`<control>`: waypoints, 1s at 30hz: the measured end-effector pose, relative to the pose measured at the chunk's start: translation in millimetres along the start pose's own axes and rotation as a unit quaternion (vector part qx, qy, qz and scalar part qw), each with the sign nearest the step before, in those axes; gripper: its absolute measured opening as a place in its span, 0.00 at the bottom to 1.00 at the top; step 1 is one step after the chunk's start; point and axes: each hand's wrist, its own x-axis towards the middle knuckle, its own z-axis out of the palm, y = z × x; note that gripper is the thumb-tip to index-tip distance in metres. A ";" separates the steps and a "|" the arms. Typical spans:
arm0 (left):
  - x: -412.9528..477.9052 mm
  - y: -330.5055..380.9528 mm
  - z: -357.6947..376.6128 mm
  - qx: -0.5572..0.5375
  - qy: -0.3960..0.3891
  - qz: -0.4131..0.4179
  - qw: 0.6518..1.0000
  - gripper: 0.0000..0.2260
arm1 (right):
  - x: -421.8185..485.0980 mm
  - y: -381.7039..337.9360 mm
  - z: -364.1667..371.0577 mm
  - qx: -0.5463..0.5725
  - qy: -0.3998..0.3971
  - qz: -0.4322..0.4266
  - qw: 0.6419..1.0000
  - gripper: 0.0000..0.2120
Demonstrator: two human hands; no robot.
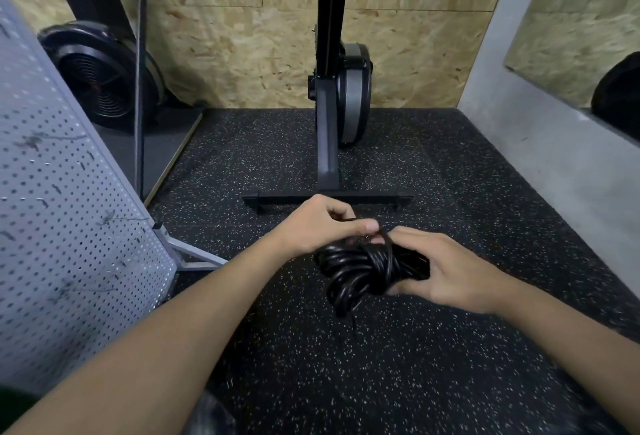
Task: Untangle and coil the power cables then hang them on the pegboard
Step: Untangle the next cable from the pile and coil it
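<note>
- One grey pegboard (69, 226) fills the far left, tilted in the wide view, peppered with holes and carrying a few small dark hooks, and its grey metal foot (194, 256) is planted on the floor
- Behind it, a round black fan housing (104, 77) sits low against the chipboard wall (242, 53)
- Left hand (317, 226) reaches in over the speckled black rubber floor (311, 365) — fingers curled, thumb stretched out to the right, pinching a single strand at the top of the bundle
- Straight beyond the hands, a tall black upright machine (327, 129) with a grey wheel stands on a crossbar foot, close to the back wall
- Dead centre, held in the air above the floor, is the power cable (360, 271): black and glossy, gathered into a thick bundle of loops with a few turns wound across its middle and a loose end dangling below, well apart from the pegboard
- Right hand (446, 271) grips the bundle from its right side — fingers wrapped over the loops, thumb tucked underneath
- Far right, a plain grey wall (519, 143) runs along the floor's edge, and a dark rounded shape at the frame's border is too cut off to tell
</note>
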 end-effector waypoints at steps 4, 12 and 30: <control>2.1 -28.4 2.6 -0.126 -0.077 -0.072 0.986 0.21 | 2.7 -3.8 2.3 0.045 0.038 0.010 0.998 0.23; -1.2 -37.1 30.2 -0.142 -0.096 -0.113 0.979 0.14 | 10.5 4.3 2.0 0.047 0.146 0.096 0.983 0.26; -10.4 1.0 60.8 0.228 -0.101 -0.012 0.968 0.14 | 6.9 55.6 -17.0 -0.374 0.135 0.258 0.881 0.35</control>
